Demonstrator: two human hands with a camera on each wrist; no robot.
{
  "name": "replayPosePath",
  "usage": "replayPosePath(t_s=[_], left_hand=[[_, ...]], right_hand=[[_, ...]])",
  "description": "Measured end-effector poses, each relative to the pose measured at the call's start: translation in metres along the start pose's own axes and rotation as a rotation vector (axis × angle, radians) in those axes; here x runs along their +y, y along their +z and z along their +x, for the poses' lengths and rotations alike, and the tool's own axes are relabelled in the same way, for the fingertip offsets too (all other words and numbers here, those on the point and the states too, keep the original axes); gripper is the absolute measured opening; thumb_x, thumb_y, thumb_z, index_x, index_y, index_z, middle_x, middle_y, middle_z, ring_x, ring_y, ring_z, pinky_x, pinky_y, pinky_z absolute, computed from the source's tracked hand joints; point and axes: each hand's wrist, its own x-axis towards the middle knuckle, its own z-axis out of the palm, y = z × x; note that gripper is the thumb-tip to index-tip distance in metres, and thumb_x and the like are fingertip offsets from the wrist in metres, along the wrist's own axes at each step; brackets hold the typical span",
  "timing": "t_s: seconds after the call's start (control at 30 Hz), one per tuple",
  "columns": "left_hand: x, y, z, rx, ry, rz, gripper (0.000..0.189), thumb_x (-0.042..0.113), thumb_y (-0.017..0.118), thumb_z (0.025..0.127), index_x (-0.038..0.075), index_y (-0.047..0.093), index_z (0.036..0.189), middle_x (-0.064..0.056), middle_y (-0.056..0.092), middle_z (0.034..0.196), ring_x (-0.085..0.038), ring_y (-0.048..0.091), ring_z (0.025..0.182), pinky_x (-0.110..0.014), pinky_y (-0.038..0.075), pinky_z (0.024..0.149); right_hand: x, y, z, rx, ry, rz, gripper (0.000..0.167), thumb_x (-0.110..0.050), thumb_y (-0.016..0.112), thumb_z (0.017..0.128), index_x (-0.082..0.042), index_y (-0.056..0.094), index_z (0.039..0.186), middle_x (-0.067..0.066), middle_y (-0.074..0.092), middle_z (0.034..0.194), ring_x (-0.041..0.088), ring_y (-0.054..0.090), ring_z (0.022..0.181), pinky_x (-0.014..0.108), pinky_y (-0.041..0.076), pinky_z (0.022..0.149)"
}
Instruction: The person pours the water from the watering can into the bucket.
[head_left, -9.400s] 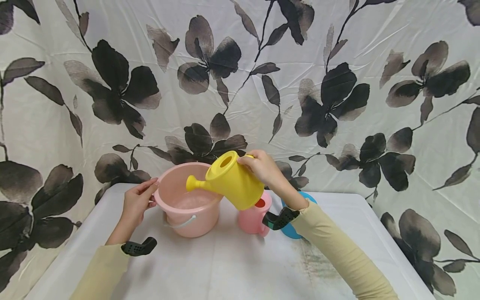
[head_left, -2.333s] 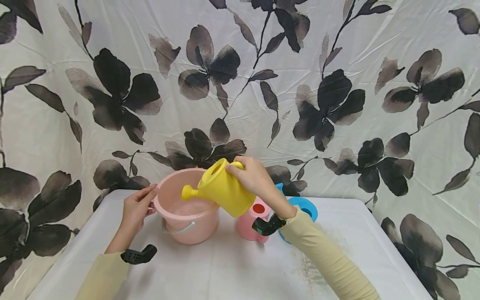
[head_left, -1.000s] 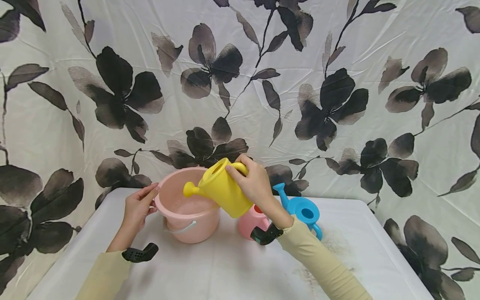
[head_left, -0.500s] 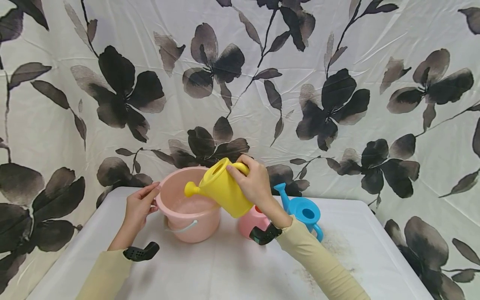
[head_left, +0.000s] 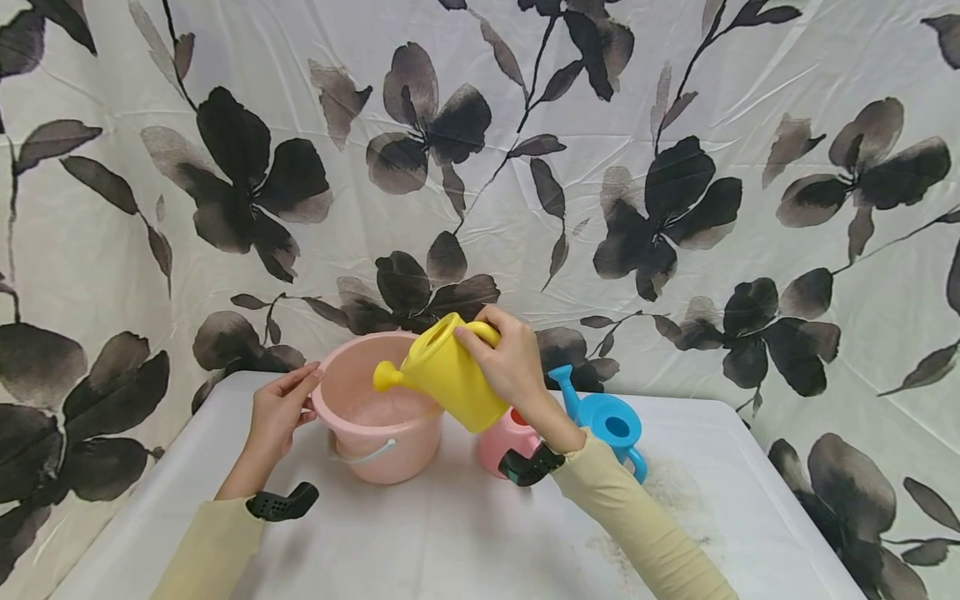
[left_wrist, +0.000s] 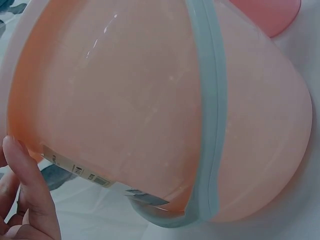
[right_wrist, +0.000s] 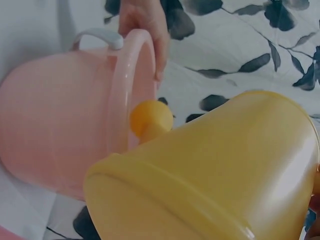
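Observation:
A pink bucket stands upright on the white table. At its left rim, my left hand pinches the edge; the thumb shows against the rim in the left wrist view. My right hand grips the handle of a yellow watering can, held up in the air. The can tips left, its spout head over the bucket's mouth. The right wrist view also places that spout at the bucket's rim. A shallow layer, seemingly water, lies in the bucket; no stream from the spout can be made out.
A pink watering can stands behind the right wrist, partly covered. To its right is a blue watering can, spout up. Brownish smudges mark the table's right side. A floral curtain hangs behind.
Since the oldest frame, the yellow can has shifted slightly left, and the right forearm now uncovers the blue can. Over the last second almost nothing moves; the left hand stays on the rim.

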Motion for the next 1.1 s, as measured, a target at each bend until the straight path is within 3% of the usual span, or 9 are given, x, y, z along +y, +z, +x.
replayPosePath(t_s=[0.53, 0.8, 1.1], left_hand=[[-0.001, 0.0, 0.001, -0.003, 0.009, 0.0, 0.055, 0.039, 0.058, 0.094, 0.009, 0.05, 0.14, 0.016, 0.055, 0.081, 0.001, 0.052, 0.063, -0.013, 0.053, 0.054], [-0.012, 0.001, 0.005, -0.001, 0.079, -0.047, 0.058, 0.043, 0.064, 0.09, 0.007, 0.056, 0.135, 0.01, 0.058, 0.083, -0.002, 0.053, 0.062, -0.014, 0.053, 0.053], [0.001, 0.001, -0.002, 0.004, 0.002, -0.025, 0.054, 0.037, 0.059, 0.094, 0.009, 0.051, 0.139, 0.017, 0.057, 0.077, 0.001, 0.051, 0.061, -0.013, 0.052, 0.053]], right_hand=[[0.0, -0.003, 0.001, 0.016, 0.026, 0.009, 0.021, -0.027, 0.067, 0.088, -0.009, 0.061, 0.08, 0.006, 0.055, 0.071, 0.018, 0.052, 0.065, 0.023, 0.044, 0.054], [0.002, -0.006, 0.0, 0.031, 0.023, 0.014, 0.022, -0.026, 0.067, 0.088, -0.007, 0.06, 0.079, 0.008, 0.054, 0.07, 0.017, 0.051, 0.062, 0.023, 0.044, 0.053], [0.006, -0.007, -0.001, 0.047, -0.003, 0.011, 0.021, -0.026, 0.066, 0.088, -0.009, 0.059, 0.077, 0.006, 0.053, 0.067, 0.017, 0.051, 0.06, 0.023, 0.043, 0.051]])
